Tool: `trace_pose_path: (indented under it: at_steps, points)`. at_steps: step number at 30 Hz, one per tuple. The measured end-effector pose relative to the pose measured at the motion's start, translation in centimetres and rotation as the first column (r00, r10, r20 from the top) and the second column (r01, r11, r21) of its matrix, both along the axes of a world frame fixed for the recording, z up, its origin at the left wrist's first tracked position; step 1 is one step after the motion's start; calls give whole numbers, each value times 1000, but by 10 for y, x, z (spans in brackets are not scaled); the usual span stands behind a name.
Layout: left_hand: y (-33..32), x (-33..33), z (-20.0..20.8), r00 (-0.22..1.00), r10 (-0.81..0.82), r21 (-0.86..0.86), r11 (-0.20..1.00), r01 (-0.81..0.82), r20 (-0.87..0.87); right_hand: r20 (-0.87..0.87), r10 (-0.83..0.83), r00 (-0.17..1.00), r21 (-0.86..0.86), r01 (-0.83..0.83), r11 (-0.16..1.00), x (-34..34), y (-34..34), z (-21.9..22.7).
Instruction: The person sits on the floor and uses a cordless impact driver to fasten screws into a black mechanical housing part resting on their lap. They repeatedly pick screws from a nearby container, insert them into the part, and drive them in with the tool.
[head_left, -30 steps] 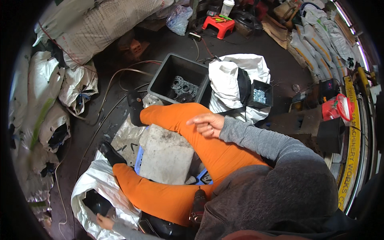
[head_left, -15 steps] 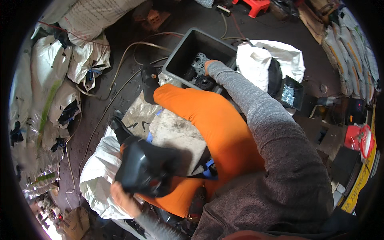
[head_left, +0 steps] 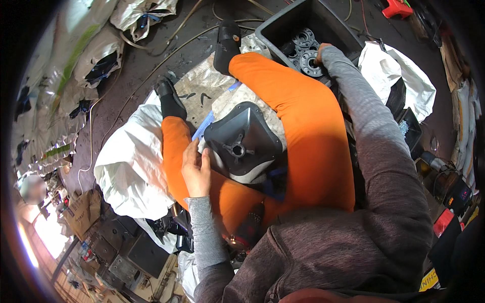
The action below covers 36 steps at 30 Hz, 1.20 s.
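A black square plastic part (head_left: 255, 126) with rounded corners lies on the pale sheeting between my legs. Its middle has a round hub with a hole and short ribs. My left hand (head_left: 196, 172) is open at the near left edge of that part, fingers stretched and thumb apart. Over on the right, my right hand (head_left: 323, 52) reaches into a grey bin (head_left: 275, 44). Its fingers are closed at the rim of a grey ring-shaped part (head_left: 309, 66), partly hidden from view. Several similar round parts (head_left: 303, 38) lie beside it in the bin.
White sacks (head_left: 134, 166) stand at the left, and another white sack (head_left: 384, 70) sits right of the bin. A small black tray (head_left: 411, 132) holds shiny small pieces. A hose (head_left: 164, 58) crosses the dark floor. My orange-trousered legs (head_left: 313, 121) flank the work spot.
The black square part, blurred near my left leg before, now rests flat between my legs. My left hand has moved inward and opened. The right hand stays in the bin; the view has shifted.
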<state>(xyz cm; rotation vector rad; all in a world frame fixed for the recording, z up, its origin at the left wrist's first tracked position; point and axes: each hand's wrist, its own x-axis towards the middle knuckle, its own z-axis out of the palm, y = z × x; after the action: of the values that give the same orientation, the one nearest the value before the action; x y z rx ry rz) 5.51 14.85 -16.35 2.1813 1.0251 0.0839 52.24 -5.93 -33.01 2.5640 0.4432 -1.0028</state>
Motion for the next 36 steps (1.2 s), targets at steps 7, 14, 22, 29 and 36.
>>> trace_pose_path:
  at_steps: [7, 14, 22, 29, 36]
  points:
    - [-38, -55, 73, 998, -46, 14, 999, 45, 45, 287, -24, 958, 933, -274, 234, -116, 16, 170]
    - [-100, -143, 97, 989, 97, -200, 977, -73, 112, 575, 244, 781, 817, -565, -116, -272, 53, 156]
    - [-138, -194, 112, 999, -1, -296, 955, 11, 33, 750, 410, 519, 624, -760, -180, -301, 20, 146]
    - [-139, -177, 100, 961, -266, -63, 963, 262, -73, 766, 506, 396, 595, -735, -324, -317, 23, 143]
    - [-141, -156, 103, 970, -214, -92, 975, 204, -114, 545, 599, 587, 802, -573, -168, -313, 13, 131]
